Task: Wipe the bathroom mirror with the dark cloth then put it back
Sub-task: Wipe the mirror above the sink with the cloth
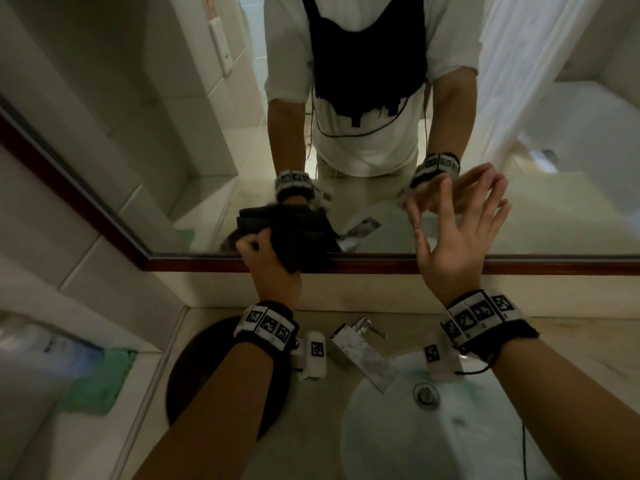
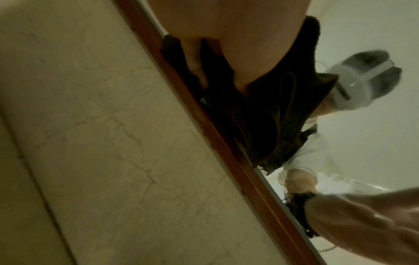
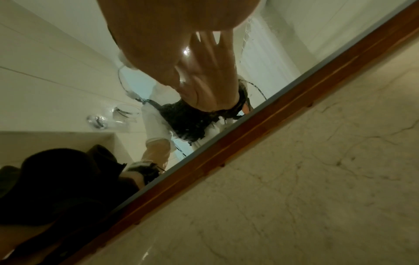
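Note:
The mirror (image 1: 173, 133) fills the wall ahead, edged by a red-brown wooden frame (image 1: 381, 266). My left hand (image 1: 266, 254) grips a bunched dark cloth (image 1: 301, 237) and holds it against the glass at the mirror's bottom edge, partly over the frame. The left wrist view shows the dark cloth (image 2: 260, 116) crumpled under the left hand (image 2: 204, 44) along the frame (image 2: 226, 147). My right hand (image 1: 460, 223) is spread with straight fingers flat on the glass, holding nothing. In the right wrist view the right hand (image 3: 170, 35) meets its reflection; the cloth (image 3: 56, 179) sits lower left.
Below the mirror a beige marble backsplash (image 1: 363, 289) meets the counter. A chrome faucet (image 1: 360, 351) stands over a white basin (image 1: 467, 427) with a drain (image 1: 426, 393). A dark round object (image 1: 194, 368) lies under my left forearm. A green cloth (image 1: 100, 382) lies at the left.

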Available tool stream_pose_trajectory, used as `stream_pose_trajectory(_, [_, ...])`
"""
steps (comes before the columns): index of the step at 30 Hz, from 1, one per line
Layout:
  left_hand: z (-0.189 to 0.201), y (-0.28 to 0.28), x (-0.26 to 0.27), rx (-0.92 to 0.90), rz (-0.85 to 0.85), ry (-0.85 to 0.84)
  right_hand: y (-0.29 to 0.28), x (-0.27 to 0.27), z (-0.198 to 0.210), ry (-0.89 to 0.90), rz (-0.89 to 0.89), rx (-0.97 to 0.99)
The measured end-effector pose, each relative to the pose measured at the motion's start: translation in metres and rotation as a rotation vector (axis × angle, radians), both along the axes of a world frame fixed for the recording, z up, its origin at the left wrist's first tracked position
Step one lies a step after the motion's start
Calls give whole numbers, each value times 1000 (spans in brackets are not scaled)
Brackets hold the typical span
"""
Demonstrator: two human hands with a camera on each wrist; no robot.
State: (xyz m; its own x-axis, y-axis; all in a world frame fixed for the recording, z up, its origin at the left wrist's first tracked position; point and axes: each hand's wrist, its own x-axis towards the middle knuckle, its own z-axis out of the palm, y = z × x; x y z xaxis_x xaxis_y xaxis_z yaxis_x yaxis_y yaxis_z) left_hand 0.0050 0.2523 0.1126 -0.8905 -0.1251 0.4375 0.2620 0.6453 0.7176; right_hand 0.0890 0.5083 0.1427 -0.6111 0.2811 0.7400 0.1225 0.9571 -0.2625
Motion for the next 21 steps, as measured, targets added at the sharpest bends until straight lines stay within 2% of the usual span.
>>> stream_pose_trajectory(5, [2, -23, -10, 19, 20, -21, -23, 0, 12, -4, 0, -90])
stream_pose_trajectory(12, [5, -60, -21, 45, 21, -20, -60, -12, 26, -23, 104, 75])
stream_pose_trajectory(18, [0, -117, -41, -24, 31, -9, -87, -30, 28, -70, 65, 83])
stream_pose_trajectory(21, [1, -138, -49, 117, 77, -90, -91, -35, 24, -83, 41, 70])
